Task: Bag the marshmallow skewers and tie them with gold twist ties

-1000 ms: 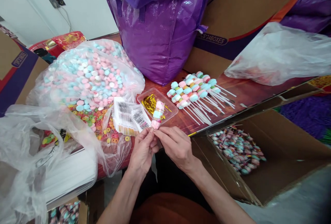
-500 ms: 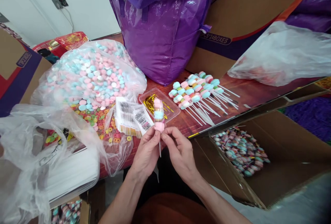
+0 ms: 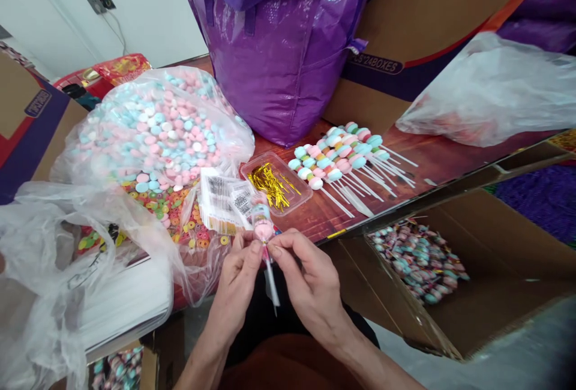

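Note:
Just past the table's near edge, a candy stick (image 3: 262, 228) in a clear wrapper is held between my two hands, its white stick pointing down toward me. My left hand (image 3: 236, 285) pinches the wrapper's gathered neck from the left. From the right, the thumb and fingers of my right hand (image 3: 310, 279) close on the same neck, where a small gold glint shows. Behind the candy, gold twist ties (image 3: 272, 185) lie in a clear plastic tray (image 3: 299, 198). A stack of printed labels (image 3: 218, 201) touches the tray's left side. Several unwrapped candy sticks (image 3: 339, 156) lie in rows to the right.
A plastic bag of pastel candies (image 3: 166, 120) and ring candies (image 3: 191, 222) fill the left. A purple bag (image 3: 274, 66) stands behind. Wrapped sticks (image 3: 418, 258) lie in an open carton (image 3: 504, 258) at lower right. White sheets (image 3: 126, 306) are stacked at the near left.
The candy stick has come lower and slightly left, closer to me, and its stick shows more. My hands moved down with it. A gold glint now shows at the wrapper's neck.

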Demonstrator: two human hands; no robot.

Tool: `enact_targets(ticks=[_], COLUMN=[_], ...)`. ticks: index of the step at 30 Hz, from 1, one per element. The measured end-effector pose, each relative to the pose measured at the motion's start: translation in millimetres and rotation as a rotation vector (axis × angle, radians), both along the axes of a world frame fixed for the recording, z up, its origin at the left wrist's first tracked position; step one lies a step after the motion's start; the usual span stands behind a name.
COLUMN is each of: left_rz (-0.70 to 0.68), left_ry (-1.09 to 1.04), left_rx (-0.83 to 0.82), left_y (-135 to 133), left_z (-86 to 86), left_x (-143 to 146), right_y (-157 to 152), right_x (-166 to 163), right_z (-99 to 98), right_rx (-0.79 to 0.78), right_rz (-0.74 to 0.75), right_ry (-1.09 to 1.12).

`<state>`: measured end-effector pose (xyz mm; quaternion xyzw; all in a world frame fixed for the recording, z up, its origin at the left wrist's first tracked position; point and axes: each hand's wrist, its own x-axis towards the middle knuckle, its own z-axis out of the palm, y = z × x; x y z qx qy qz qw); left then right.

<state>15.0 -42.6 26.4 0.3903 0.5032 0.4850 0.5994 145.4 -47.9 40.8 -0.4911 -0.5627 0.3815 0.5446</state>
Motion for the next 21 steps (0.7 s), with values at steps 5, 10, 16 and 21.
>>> enact_targets(ticks=[5,10,16,21], left_rz=[-0.007,-0.013,-0.154,0.090], left_ry=[-0.149,-0.197,0.400,0.902], left_rx=[-0.021,-0.012,0.274,0.346], left_y=[-1,-1,20,49], left_z=[-7.9,-9.1,-9.1,-29.7], left_x=[12,34,26,1], right_y=[-6,-24,-48,-50], right_x=[6,7,53,118], right_z=[-13.2,-32.0,-63.5,-77.6], right_rx=[-0.314,-0.329,-0.328,-0.306], right_rz=[0.080,0.005,-0.267,-0.558], right_ry=[0.389,0.487,0.606,0.775])
